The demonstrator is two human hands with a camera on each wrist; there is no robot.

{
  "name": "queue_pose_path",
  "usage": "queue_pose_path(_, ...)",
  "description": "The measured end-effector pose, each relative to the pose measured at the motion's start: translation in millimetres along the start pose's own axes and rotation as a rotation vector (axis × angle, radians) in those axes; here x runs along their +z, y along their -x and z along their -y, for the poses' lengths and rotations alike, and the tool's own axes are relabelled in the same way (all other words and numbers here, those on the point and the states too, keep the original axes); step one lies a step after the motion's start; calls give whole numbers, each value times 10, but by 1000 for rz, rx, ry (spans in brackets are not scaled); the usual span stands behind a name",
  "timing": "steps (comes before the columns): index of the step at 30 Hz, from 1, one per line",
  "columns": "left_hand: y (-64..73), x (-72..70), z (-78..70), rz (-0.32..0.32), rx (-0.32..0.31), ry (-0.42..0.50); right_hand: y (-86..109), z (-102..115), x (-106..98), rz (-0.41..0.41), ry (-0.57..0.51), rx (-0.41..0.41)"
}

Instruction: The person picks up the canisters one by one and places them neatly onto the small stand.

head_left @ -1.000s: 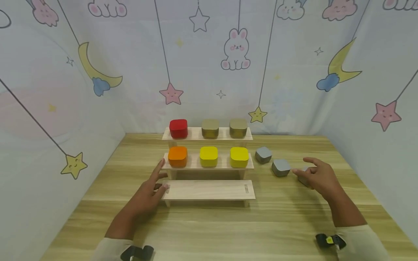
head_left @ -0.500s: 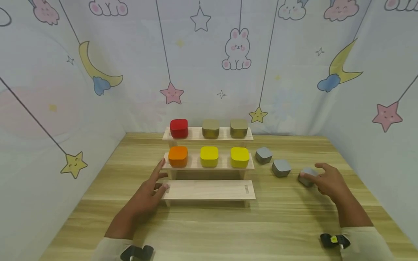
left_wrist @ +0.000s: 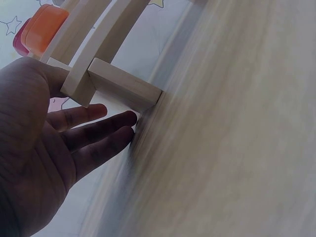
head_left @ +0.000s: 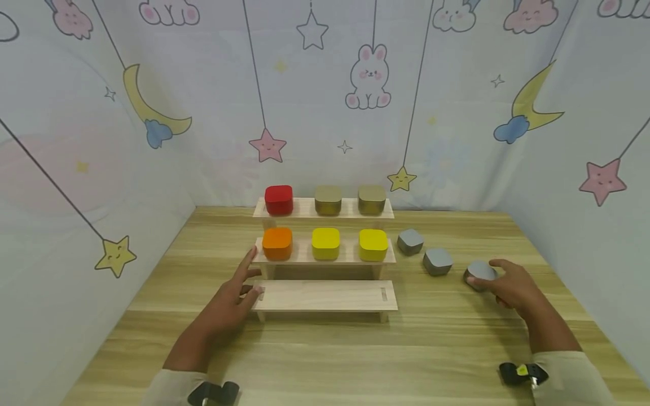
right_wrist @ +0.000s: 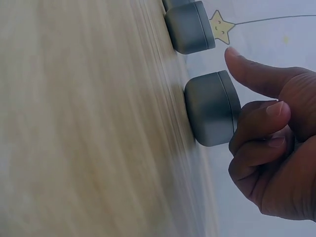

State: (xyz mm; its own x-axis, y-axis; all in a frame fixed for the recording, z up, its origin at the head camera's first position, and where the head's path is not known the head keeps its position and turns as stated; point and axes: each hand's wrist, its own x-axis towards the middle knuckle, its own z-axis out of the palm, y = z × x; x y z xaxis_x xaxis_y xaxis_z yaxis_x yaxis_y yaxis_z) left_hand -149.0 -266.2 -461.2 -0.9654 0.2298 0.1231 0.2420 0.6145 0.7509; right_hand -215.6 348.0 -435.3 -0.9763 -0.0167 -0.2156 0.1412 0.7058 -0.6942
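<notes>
My right hand (head_left: 513, 286) is at a grey rounded-square block (head_left: 479, 276), which stands on the table with a lid-like seam near its top. Thumb and index finger spread around it in the head view. In the right wrist view the thumb (right_wrist: 261, 74) sits apart from the block, while other fingers curl beside it. My left hand (head_left: 231, 301) is at the left end of a three-step wooden rack (head_left: 325, 296). Its thumb rests on the lowest step and its index fingertip is at the middle step's edge. The other fingers extend loosely below the shelf end in the left wrist view.
On the top step are a red block (head_left: 279, 201) and two olive-gold ones (head_left: 328, 201). The middle step bears an orange block (head_left: 277, 244) and two yellow ones (head_left: 325, 244). Two more grey blocks (head_left: 437, 262) stand right of the rack. Printed cloth walls (head_left: 457, 113) surround the table.
My right hand has shifted slightly right and towards me, uncovering the grey block, and its thumb and index finger have spread around it. The left hand stays at the rack.
</notes>
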Motion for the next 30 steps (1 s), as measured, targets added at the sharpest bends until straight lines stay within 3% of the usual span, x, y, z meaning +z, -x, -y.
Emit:
queue_pose_path(10, 4, 7, 8, -11, 8, -3, -43, -72, 13, -2, -1, -26)
queue_pose_path(18, -2, 20, 15, -1, -23, -3, -53, -118, 27, -22, 21, -58)
queue_pose_path(30, 10, 11, -10, 0, -25, -12, -47, -90, 42, -11, 17, -45)
